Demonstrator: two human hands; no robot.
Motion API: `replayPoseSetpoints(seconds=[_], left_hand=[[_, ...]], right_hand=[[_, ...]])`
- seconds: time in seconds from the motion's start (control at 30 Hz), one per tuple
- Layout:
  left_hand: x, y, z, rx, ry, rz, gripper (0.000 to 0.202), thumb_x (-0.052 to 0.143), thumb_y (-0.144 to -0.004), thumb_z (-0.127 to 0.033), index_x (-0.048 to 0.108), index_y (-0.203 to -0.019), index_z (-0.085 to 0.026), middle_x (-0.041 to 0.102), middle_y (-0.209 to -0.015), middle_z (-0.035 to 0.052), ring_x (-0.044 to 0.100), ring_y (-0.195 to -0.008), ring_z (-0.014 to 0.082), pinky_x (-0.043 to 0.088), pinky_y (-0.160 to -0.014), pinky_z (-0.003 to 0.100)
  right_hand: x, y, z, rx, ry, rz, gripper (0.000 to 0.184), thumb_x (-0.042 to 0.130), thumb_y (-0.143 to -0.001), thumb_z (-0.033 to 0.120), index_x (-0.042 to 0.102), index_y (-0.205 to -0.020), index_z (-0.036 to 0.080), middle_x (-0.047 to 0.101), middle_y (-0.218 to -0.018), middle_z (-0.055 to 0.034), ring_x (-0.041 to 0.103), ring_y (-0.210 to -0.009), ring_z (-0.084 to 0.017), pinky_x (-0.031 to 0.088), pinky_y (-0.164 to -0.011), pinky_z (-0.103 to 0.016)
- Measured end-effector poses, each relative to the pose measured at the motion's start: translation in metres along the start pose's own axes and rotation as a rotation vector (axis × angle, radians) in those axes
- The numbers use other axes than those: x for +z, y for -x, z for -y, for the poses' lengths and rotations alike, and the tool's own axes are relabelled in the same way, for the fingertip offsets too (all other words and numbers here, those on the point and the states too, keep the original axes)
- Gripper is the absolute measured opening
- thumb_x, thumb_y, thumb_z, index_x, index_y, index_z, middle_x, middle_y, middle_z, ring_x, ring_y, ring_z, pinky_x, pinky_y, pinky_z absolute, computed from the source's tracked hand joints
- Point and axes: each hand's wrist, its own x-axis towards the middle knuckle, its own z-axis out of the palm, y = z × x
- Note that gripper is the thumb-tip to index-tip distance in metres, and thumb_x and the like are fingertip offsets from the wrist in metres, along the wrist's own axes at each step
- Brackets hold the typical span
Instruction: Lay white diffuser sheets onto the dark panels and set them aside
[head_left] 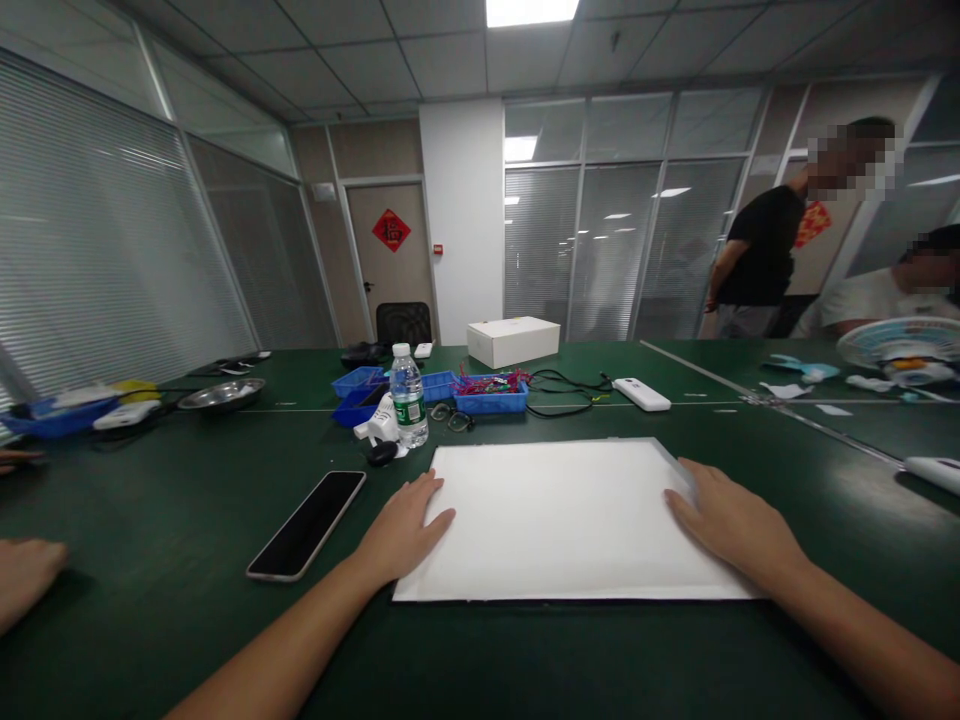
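Note:
A large white sheet (559,515) lies flat on the dark green table (187,480) in front of me. My left hand (405,525) rests palm down on the sheet's left edge, fingers stretched out. My right hand (731,520) lies flat on the sheet's right edge, fingers also extended. Neither hand holds anything. A black phone (307,523) lies face up just left of my left hand.
Beyond the sheet stand a water bottle (409,395), blue trays (491,395) with small coloured parts, glasses, black cables, a white remote (641,394) and a white box (514,341). A metal dish (221,395) sits far left. Another person's hand (26,570) rests at the left edge. Two people are at the right.

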Motion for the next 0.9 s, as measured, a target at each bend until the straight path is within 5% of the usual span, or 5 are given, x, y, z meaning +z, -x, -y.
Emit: replayPoseSetpoints(seconds=[0.9], left_hand=[[0.001, -0.004, 0.0, -0.083, 0.097, -0.033, 0.061, 0.047, -0.089, -0.035, 0.053, -0.146, -0.013, 0.047, -0.158, 0.0123, 0.043, -0.147, 0.0301, 0.03, -0.125, 0.045]], right_hand=[[-0.013, 0.009, 0.014, -0.014, 0.024, -0.002, 0.069, 0.025, -0.099, 0.058, 0.05, -0.148, 0.017, 0.052, -0.149, -0.0144, 0.066, -0.11, -0.037, 0.053, -0.091, -0.058]])
